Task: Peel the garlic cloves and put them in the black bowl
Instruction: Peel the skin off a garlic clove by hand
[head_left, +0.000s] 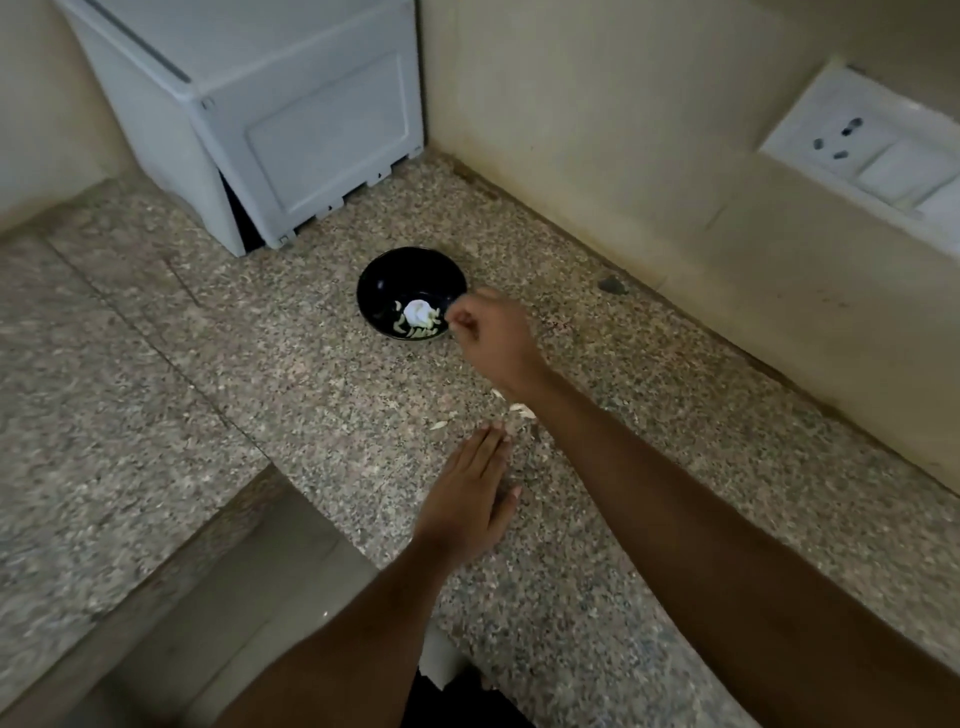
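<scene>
Head-camera view showed a speckled stone counter (156, 395) with a pale grey appliance (270, 114) standing at the back left, close to the corner of the wall. Moving rightward, the black bowl (384, 275) sat just in front of that appliance, with several peeled garlic cloves (422, 319) lying pale against its dark bottom. Nearer the camera, the left hand (470, 499) lay flat on the counter, fingers straight and together, holding nothing — its fingertips reached in among the scraps of papery peel (522, 410) scattered there. The right hand (491, 338) hovered over the near right rim of the bowl, fingers curled inward as though pinching; whether a clove was between them could not be told, since the fingers hid whatever they held. The step in hand looked like dropping a peeled clove into the bowl. Done well, the fingers would part only once they stood over the bowl's middle, low enough that the clove would not bounce out — and the bare skin should stay on the counter with the rest. The cloves already in the bowl lay just left of the curled fingers, close beside them yet apart. A white wall socket (852, 145) sat far right.
</scene>
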